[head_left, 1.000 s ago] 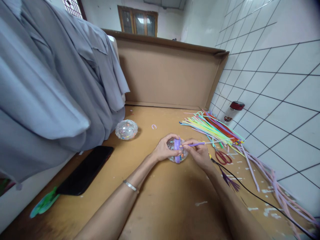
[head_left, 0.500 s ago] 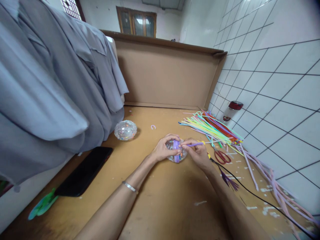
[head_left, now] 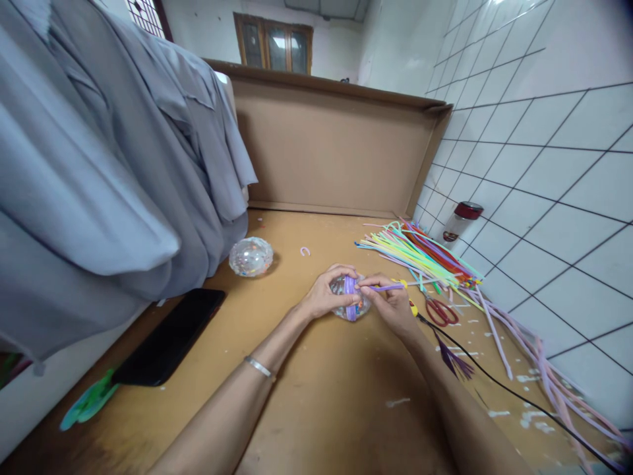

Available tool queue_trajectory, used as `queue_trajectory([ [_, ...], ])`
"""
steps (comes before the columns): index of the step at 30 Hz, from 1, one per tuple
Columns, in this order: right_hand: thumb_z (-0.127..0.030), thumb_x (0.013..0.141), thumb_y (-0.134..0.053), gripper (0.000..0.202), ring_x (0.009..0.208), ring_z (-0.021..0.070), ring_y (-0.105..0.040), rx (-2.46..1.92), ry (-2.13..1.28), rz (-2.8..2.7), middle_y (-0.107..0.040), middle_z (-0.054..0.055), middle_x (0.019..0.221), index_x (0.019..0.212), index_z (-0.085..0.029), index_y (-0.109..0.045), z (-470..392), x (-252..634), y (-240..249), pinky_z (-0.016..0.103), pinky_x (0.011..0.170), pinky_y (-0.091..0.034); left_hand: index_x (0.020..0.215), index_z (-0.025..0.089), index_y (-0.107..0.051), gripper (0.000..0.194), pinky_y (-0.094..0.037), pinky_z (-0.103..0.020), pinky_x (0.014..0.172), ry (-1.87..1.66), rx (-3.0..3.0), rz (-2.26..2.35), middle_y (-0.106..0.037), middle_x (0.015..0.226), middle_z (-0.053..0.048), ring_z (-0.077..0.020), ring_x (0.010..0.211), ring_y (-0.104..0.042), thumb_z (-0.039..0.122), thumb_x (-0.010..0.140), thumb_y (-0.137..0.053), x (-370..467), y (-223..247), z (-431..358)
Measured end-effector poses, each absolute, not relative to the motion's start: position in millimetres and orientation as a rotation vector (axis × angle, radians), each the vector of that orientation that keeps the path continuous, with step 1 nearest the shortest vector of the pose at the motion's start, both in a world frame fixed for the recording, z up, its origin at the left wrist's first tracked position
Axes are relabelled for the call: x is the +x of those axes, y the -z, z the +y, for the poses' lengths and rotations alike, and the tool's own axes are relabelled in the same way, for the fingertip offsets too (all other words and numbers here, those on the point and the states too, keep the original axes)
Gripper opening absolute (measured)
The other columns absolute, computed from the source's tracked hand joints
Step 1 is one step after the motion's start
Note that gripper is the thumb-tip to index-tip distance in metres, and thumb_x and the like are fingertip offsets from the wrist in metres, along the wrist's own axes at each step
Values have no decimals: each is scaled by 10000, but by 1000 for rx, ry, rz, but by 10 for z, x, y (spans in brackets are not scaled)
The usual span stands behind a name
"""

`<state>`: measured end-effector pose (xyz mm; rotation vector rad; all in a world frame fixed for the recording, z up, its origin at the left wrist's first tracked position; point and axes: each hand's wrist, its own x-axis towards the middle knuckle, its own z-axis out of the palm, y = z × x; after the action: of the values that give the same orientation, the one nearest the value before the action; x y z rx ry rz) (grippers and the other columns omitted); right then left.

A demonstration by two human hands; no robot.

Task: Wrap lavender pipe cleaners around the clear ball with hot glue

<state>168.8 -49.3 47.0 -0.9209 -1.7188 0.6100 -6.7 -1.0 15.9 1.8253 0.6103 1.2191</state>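
Observation:
My left hand [head_left: 324,297] is closed around the side of a clear, round, bowl-like piece [head_left: 364,308] with coloured specks. Purple bands [head_left: 351,311] run across that piece, and my left thumb presses over them. Between the thumb and fingers of my right hand [head_left: 390,307] is a thin purple pipe cleaner [head_left: 388,287]. Its one end reaches the purple bands, and the other sticks out to the right. A yellow-ended tool with a black cord [head_left: 445,333] lies partly hidden behind my right hand. Scissors with red handles [head_left: 442,312] rest to its right.
A second clear bowl [head_left: 251,256] and a small curled pale piece [head_left: 305,251] lie farther back. Many coloured pipe cleaners [head_left: 420,254] are heaped at the right. A black phone [head_left: 171,336] lies at the left. Cardboard [head_left: 336,145] stands behind; a red-lidded jar [head_left: 462,221] is by the tiled wall.
Both hands keep almost the same hold on the clear piece and the pipe cleaner. The whole view has shifted very slightly.

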Motion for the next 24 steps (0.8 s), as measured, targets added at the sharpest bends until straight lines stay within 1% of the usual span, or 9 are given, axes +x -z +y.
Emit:
queue_trajectory([
  [4, -309, 828, -612, 113, 831, 181, -645, -928, -593, -1682, -707, 34, 837, 836, -224, -685, -472, 1685, -438, 313, 781, -499, 1056, 205, -645, 567, -355, -430, 1083, -1208, 1916, 631, -555, 1215, -113, -279, 1238, -491, 465, 588, -830, -83, -130, 15],
  [8, -309, 823, -612, 116, 819, 178, -648, -921, -577, -1659, -712, 32, 828, 829, -217, -683, -440, 1694, -405, 308, 775, -509, 1158, 226, -571, 867, -337, -463, 1107, -1170, 2071, 643, -478, 1306, -130, -326, 1315, -407, 455, 393, -909, -97, -77, 31],
  [10, -303, 823, -609, 110, 817, 178, -648, -915, -561, -1656, -708, 30, 822, 827, -216, -677, -445, 1697, -380, 308, 775, -511, 1190, 231, -536, 941, -342, -462, 1109, -1157, 2146, 657, -463, 1322, -133, -329, 1328, -389, 434, 355, -920, -96, -59, 9],
  [12, -288, 830, -594, 109, 835, 181, -648, -906, -537, -1670, -705, 32, 850, 866, -218, -670, -465, 1693, -336, 312, 785, -512, 1194, 236, -520, 918, -367, -452, 1092, -1159, 2170, 683, -497, 1286, -119, -317, 1296, -425, 409, 383, -914, -86, -43, -29],
  [13, -274, 832, -583, 125, 869, 186, -646, -897, -511, -1678, -703, 38, 894, 909, -220, -665, -473, 1689, -306, 320, 806, -511, 1184, 240, -520, 874, -389, -445, 1070, -1185, 2140, 716, -523, 1252, -105, -304, 1244, -475, 390, 414, -904, -78, -34, -48],
  [16, -214, 803, -550, 275, 995, 209, -617, -853, -334, -1681, -665, 67, 1048, 1070, -218, -614, -430, 1673, -202, 361, 889, -492, 1152, 218, -494, 742, -464, -403, 969, -1312, 1887, 795, -577, 1154, -81, -252, 1075, -579, 350, 513, -849, -49, -8, -56],
  [18, -175, 776, -514, 359, 981, 210, -600, -852, -193, -1657, -635, 73, 1036, 1128, -212, -576, -317, 1665, -152, 373, 878, -493, 1118, 205, -482, 715, -488, -377, 916, -1363, 1737, 833, -593, 1093, -59, -227, 1001, -601, 353, 515, -835, -22, 1, -1],
  [20, -131, 760, -461, 389, 938, 194, -596, -903, -91, -1557, -621, 70, 1012, 1126, -214, -560, -153, 1653, -131, 368, 854, -500, 1087, 202, -477, 686, -496, -351, 885, -1478, 1628, 852, -586, 1060, -40, -213, 977, -602, 362, 517, -823, 16, 4, 92],
  [24, -120, 746, -445, 327, 872, 183, -590, -908, -5, -1479, -616, 70, 951, 1041, -197, -564, 153, 1567, -115, 351, 801, -511, 1051, 204, -475, 669, -493, -309, 849, -1580, 1550, 878, -578, 1009, -26, -186, 927, -604, 346, 500, -827, 77, 41, 287],
])
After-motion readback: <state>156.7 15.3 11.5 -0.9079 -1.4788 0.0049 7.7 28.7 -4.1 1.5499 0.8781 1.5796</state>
